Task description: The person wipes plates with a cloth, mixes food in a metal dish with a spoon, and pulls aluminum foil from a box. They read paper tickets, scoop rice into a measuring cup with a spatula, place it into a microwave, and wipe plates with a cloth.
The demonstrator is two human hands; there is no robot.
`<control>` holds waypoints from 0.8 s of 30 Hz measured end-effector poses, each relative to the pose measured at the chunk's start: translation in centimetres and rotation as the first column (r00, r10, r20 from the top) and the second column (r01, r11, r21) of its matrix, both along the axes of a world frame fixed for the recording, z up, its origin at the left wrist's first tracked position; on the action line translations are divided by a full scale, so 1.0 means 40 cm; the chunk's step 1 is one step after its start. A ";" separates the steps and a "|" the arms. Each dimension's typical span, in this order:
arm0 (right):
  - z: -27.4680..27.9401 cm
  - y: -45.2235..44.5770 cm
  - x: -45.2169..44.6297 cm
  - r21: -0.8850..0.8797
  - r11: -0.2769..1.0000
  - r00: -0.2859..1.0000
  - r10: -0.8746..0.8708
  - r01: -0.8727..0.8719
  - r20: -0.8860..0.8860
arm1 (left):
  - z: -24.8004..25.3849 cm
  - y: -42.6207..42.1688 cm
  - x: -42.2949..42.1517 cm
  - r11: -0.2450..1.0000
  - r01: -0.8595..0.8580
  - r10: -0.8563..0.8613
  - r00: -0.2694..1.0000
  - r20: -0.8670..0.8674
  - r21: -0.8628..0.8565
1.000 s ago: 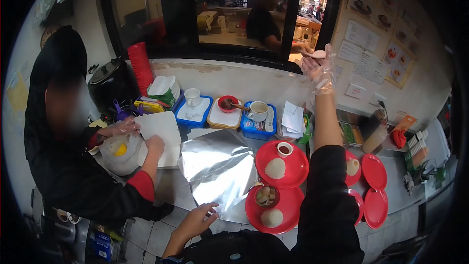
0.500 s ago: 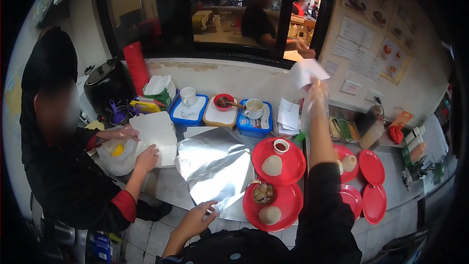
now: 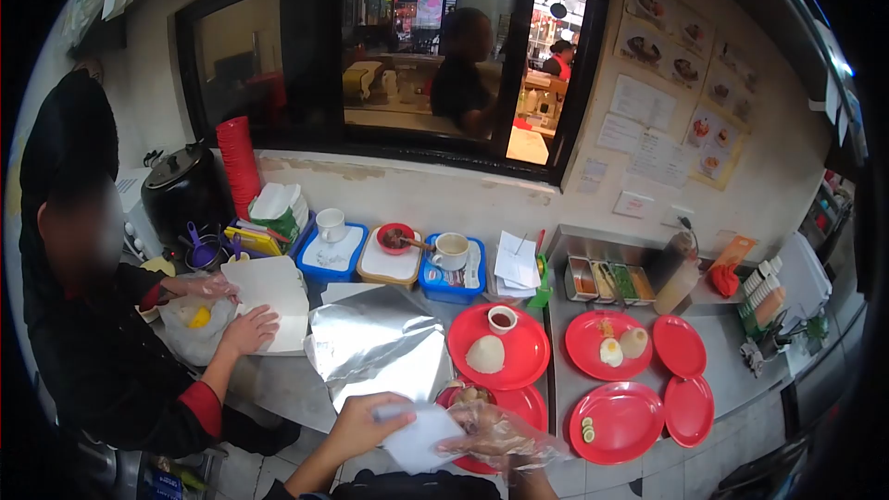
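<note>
My left hand [image 3: 366,431] is bare and pinches the edge of a white paper slip [image 3: 419,444] low in front of my body. My right hand [image 3: 505,437], in a clear plastic glove, holds the slip's other side. Just behind it is a red plate [image 3: 530,398] with a bowl of food [image 3: 470,394], partly hidden by my hands. Beyond lies a red plate [image 3: 532,366] bearing a rice mound [image 3: 485,355] and a small sauce cup [image 3: 502,318]. A sheet of foil [image 3: 375,338] is spread left of the plates.
At left, a co-worker's hand [image 3: 248,330] rests on an open white box [image 3: 273,296]. More red plates [image 3: 616,421] stand at right, one with a fried egg [image 3: 611,352]. Blue tubs [image 3: 454,282] line the wall below a window, beside a stack of papers [image 3: 515,264].
My right hand has drawn back from the window opening, bringing the paper down to my body. My left hand has taken hold of it too. The person behind the window has withdrawn an arm.
</note>
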State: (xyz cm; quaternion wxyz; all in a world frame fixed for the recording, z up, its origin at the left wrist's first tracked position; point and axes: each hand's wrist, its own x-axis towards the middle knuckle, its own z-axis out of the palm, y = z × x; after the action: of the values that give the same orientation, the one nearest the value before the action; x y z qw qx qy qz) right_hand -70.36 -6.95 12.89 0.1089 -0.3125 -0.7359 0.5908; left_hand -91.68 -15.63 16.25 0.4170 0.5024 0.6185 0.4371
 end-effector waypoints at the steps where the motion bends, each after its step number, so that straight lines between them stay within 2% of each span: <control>1: 0.020 -0.005 0.002 0.002 1.000 0.999 -0.002 0.002 0.038 | 0.002 0.008 0.007 1.000 0.001 -0.001 1.000 -0.002 -0.013; 3: 0.061 -0.014 0.007 0.007 1.000 0.993 -0.004 0.004 0.115 | -0.012 0.032 0.007 0.957 -0.201 0.169 0.972 0.162 0.210; 4: 0.038 -0.025 0.004 -0.192 0.960 0.946 -0.244 0.205 -0.211 | -0.010 0.039 0.002 0.956 -0.212 0.176 0.968 0.181 0.204; 5: 0.025 -0.033 0.004 -0.430 0.847 0.739 -0.502 0.314 -0.449 | -0.016 0.044 0.001 0.957 -0.211 0.175 0.968 0.181 0.199; 6: 0.090 -0.030 0.004 -0.426 0.815 0.770 -0.545 0.393 -0.333 | -0.023 0.049 0.000 0.959 -0.192 0.130 0.951 0.279 0.208; 7: 0.092 -0.029 0.010 -0.428 0.814 0.770 -0.546 0.394 -0.330 | -0.027 0.049 0.000 0.959 -0.177 0.084 0.923 0.375 0.221; 9: 0.089 -0.028 0.019 -0.455 0.723 0.589 -0.689 0.520 -0.423 | -0.028 0.043 0.002 0.970 -0.148 0.062 0.918 0.392 0.194; 10: 0.084 -0.013 0.013 -0.328 0.752 0.574 -0.652 0.572 -0.495 | -0.032 0.043 0.005 0.972 -0.137 0.045 0.908 0.416 0.194; 12: 0.109 -0.006 0.007 -0.273 0.715 0.547 -0.680 0.644 -0.489 | -0.034 0.041 0.009 0.978 -0.098 0.013 0.912 0.411 0.187; 14: 0.111 0.021 0.009 -0.363 0.737 0.505 -0.663 0.570 -0.552 | -0.014 0.043 0.015 0.986 -0.070 0.001 0.907 0.421 0.150; 15: 0.134 0.031 0.011 -0.257 0.749 0.566 -0.639 0.610 -0.521 | -0.010 0.038 0.019 0.990 -0.046 -0.015 0.903 0.430 0.132; 16: 0.171 0.022 -0.002 -0.314 0.720 0.505 -0.671 0.618 -0.543 | -0.005 0.035 0.021 0.992 -0.016 -0.040 0.905 0.423 0.129; 18: 0.191 0.047 0.007 -0.220 0.775 0.580 -0.599 0.592 -0.552 | 0.003 0.032 0.027 0.990 0.034 -0.088 0.906 0.413 0.135; 19: 0.200 0.059 0.009 -0.233 0.768 0.577 -0.612 0.596 -0.541 | 0.008 0.031 0.033 0.992 0.039 -0.085 0.906 0.416 0.118; 21: 0.215 0.072 0.009 -0.129 0.836 0.647 -0.501 0.533 -0.574 | 0.017 0.025 0.044 0.993 0.061 -0.096 0.919 0.383 0.102; 24: 0.253 0.048 -0.009 -0.129 0.808 0.622 -0.533 0.574 -0.573 | 0.019 0.018 0.045 0.995 0.075 -0.094 0.912 0.399 0.063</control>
State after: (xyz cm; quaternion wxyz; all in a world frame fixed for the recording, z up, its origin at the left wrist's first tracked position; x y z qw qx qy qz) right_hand -70.72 -5.05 23.01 0.5161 -0.3227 -0.5525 0.5695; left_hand -89.89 -14.93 17.02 0.5416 0.4378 0.4872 0.5268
